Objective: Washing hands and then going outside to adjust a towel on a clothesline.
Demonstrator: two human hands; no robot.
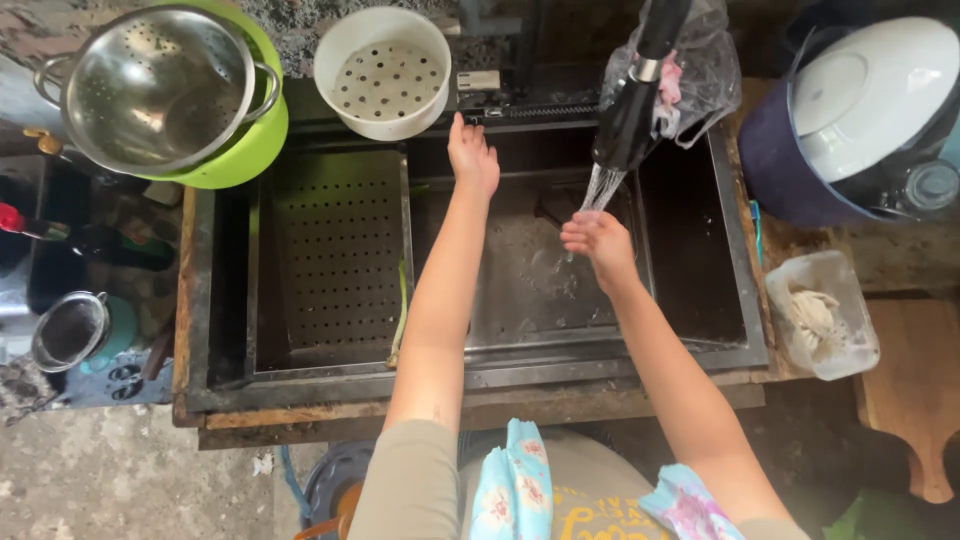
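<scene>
2 bare hands are over a dark metal sink (pixel 720 250), each doing something different. The right hand (pixel 597 243) sits under the stream of water (pixel 600 187) falling from the black spray faucet (pixel 632 105), with its fingers curled loosely inward and nothing visibly held; it looks cupped to catch the flow rather than clamped on an object. The left hand (pixel 472 155) reaches to the far rim of the sink, fingers spread fairly flat against the back edge just beside a small metal fitting (pixel 478 82), holding nothing; that placement reads as a brace or a reach toward the tap controls, though I cannot tell which.

Left of the arms, a perforated metal tray (pixel 335 250) lies in the left part of the basin, set there so that wet things can drain through its holes. On the far left counter, a steel colander (pixel 150 85) nests inside a green bowl (pixel 255 140), and a white plastic strainer basket (pixel 382 70) stands just right of them. A thin plastic bag (pixel 700 70) hangs behind the faucet. Well to the right, a white plate (pixel 870 95) rests atop a dark pot, and nearer, a clear plastic container (pixel 825 315) holds something pale, kept apart from the splashing water.
</scene>
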